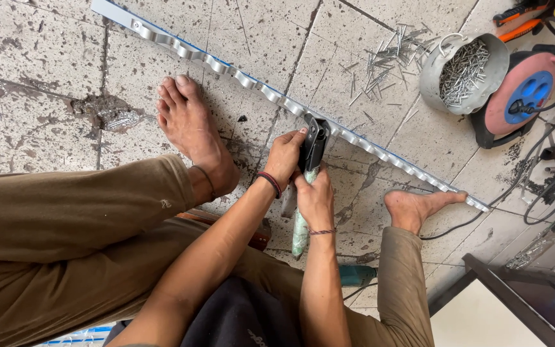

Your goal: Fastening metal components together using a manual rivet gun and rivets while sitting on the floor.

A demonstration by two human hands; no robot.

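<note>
Two hands, left hand (285,157); right hand (316,199); grip one tool (313,144), perhaps snips.

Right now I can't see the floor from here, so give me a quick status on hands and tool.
Left hand and right hand both gripping the black hand tool. Tool head on the notched metal strip. Loose nails nearby, clear of the strip.

Tin of nails (464,71) top rt; loose nails (383,61); cable reel (523,96)

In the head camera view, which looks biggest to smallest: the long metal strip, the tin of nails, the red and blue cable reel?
1. Long metal strip, crossing most of the floor.
2 and 3. Tin of nails and cable reel look alike in size; the reel sits partly behind the tin, so I will not rank them.
</note>
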